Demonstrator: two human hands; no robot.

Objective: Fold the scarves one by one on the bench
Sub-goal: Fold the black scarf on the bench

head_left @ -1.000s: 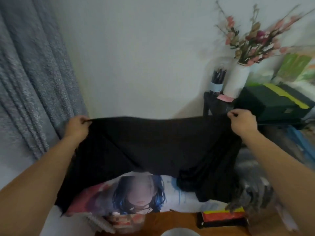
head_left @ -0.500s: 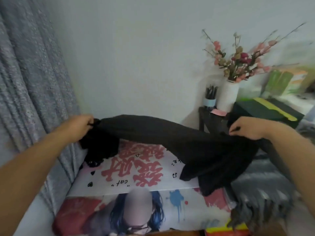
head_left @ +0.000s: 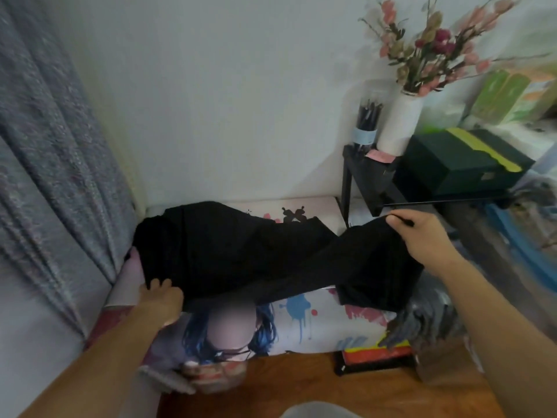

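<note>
A black scarf (head_left: 241, 254) lies spread across the bench (head_left: 316, 321), which is covered by a printed mat. My left hand (head_left: 161, 300) grips the scarf's near left edge, low against the bench. My right hand (head_left: 422, 236) pinches the scarf's right end and holds it lifted a little above the bench. The scarf's right part hangs in folds below that hand. A grey fringed scarf (head_left: 428, 318) lies bunched at the bench's right end, partly hidden by my right arm.
A grey curtain (head_left: 51, 164) hangs at the left. A black side table (head_left: 370, 179) at the right carries a white vase of flowers (head_left: 398, 122), a pen cup (head_left: 366, 128) and a dark green box (head_left: 461, 164). Wooden floor (head_left: 301, 390) lies in front.
Both hands have lowered the scarf from held up in the air down onto the bench. My left hand has come toward me along the left edge.
</note>
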